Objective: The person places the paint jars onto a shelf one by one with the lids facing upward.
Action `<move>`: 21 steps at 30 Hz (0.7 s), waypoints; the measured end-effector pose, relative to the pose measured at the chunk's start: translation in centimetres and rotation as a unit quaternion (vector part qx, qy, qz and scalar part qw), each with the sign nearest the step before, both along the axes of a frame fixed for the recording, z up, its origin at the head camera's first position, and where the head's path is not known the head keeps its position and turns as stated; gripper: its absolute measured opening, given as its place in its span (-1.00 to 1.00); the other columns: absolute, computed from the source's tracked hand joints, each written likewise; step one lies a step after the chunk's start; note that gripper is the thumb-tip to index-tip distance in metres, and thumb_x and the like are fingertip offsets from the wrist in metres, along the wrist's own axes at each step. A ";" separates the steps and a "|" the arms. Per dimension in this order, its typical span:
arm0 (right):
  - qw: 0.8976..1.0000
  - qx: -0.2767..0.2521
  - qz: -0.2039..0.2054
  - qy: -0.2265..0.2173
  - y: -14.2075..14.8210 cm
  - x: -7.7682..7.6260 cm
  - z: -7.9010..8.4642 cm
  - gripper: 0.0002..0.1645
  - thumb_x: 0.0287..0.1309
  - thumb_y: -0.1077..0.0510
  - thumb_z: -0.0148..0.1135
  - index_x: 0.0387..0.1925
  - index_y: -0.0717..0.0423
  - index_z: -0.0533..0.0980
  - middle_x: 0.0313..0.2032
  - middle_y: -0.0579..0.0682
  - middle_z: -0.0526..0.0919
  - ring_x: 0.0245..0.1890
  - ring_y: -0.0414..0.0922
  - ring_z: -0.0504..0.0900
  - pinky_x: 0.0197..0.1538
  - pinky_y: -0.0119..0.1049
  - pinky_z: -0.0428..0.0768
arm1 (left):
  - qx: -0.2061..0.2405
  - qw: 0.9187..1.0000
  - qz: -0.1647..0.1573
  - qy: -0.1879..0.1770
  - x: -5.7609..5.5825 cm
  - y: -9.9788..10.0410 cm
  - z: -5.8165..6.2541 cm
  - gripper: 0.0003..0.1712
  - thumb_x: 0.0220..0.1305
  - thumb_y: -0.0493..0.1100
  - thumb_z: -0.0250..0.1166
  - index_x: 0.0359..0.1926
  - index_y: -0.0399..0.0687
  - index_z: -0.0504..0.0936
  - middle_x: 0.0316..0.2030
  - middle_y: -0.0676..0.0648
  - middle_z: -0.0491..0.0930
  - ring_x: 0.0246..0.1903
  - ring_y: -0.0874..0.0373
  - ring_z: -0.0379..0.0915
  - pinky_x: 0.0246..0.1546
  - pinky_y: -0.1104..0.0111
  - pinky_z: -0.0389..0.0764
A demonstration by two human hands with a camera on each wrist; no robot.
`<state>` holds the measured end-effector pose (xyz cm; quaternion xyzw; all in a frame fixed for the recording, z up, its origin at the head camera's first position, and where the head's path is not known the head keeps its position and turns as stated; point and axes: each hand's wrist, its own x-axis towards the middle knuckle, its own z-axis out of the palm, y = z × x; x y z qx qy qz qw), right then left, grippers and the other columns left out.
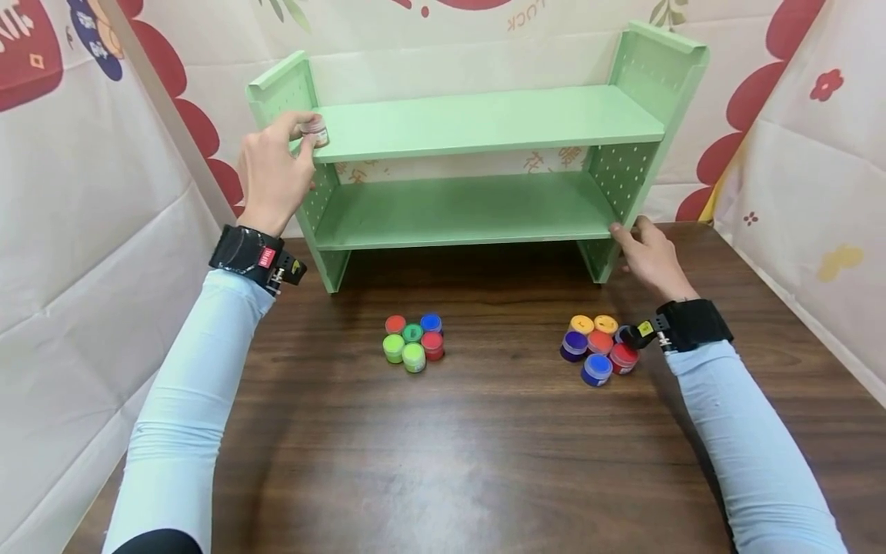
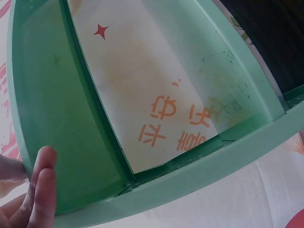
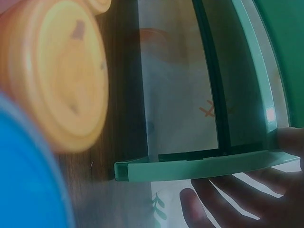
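Observation:
My left hand (image 1: 275,169) pinches a small paint jar (image 1: 315,132) with a pale lid between thumb and fingers. It holds the jar at the front left corner of the upper board of a light green two-tier shelf (image 1: 477,119). Whether the jar touches the board I cannot tell. In the left wrist view the fingers (image 2: 43,190) show beside the shelf, and the jar is out of sight. My right hand (image 1: 652,260) grips the lower right side panel (image 3: 199,168), thumb at the front edge and fingers along the outer face.
A cluster of small paint jars with red, green and blue lids (image 1: 413,333) stands on the dark wooden table (image 1: 443,462), left of centre. Several more, with orange, red and blue lids (image 1: 597,368), stand near the right wrist. Printed white cloth (image 1: 90,254) hangs around.

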<state>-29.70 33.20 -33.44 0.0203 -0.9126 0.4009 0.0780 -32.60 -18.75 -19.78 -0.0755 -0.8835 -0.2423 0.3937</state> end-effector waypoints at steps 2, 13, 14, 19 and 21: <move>1.000 -0.003 0.001 0.001 0.0 0.0 0.0 -0.07 0.53 -0.36 -0.24 0.53 0.28 0.11 0.34 0.49 0.39 -0.39 -0.52 0.47 -0.37 -0.56 0.55 | -0.004 1.000 0.000 -0.009 0.0 0.1 0.0 -0.67 0.53 -0.09 0.18 0.20 0.17 0.70 0.13 0.03 0.72 -0.73 0.52 -0.09 -0.57 0.38 0.04; 1.000 0.000 -0.002 0.009 -0.1 0.0 0.1 -0.08 0.52 -0.39 -0.25 0.47 0.28 0.17 0.25 0.45 0.46 -0.40 -0.56 0.47 -0.37 -0.56 0.54 | 0.028 0.999 0.018 0.010 2.1 0.3 -1.0 -0.53 0.50 -0.01 0.21 0.38 0.26 0.55 0.06 -0.12 0.74 -0.77 0.52 -0.15 -0.58 0.38 0.04; 1.000 -0.002 -0.001 0.007 -0.1 0.0 0.1 -0.08 0.51 -0.39 -0.25 0.48 0.28 0.16 0.26 0.45 0.45 -0.34 -0.46 0.54 -0.36 -0.57 0.54 | 0.038 0.999 0.019 0.018 2.1 0.4 -1.4 -0.51 0.49 0.00 0.23 0.39 0.24 0.54 0.06 -0.12 0.74 -0.75 0.49 -0.08 -0.56 0.38 0.05; 1.000 -0.002 -0.005 0.002 -0.1 0.0 -0.1 -0.06 0.51 -0.40 -0.25 0.52 0.25 0.13 0.31 0.45 0.42 -0.09 -0.05 0.63 -0.36 -0.57 0.54 | 0.109 0.988 0.012 0.112 1.9 1.2 -4.4 -0.57 0.42 -0.06 0.27 0.26 0.00 0.62 0.03 -0.07 0.79 -0.60 0.17 0.42 -0.45 0.55 0.20; 1.000 -0.003 -0.004 0.001 -0.2 -0.1 -0.1 -0.05 0.51 -0.40 -0.25 0.52 0.25 0.12 0.32 0.46 0.42 -0.16 -0.19 0.62 -0.36 -0.56 0.54 | 0.139 0.978 -0.005 0.158 2.1 2.0 -5.8 -0.66 0.39 -0.14 0.27 0.12 -0.13 0.66 -0.07 -0.09 0.81 -0.56 0.03 0.54 -0.41 0.65 0.27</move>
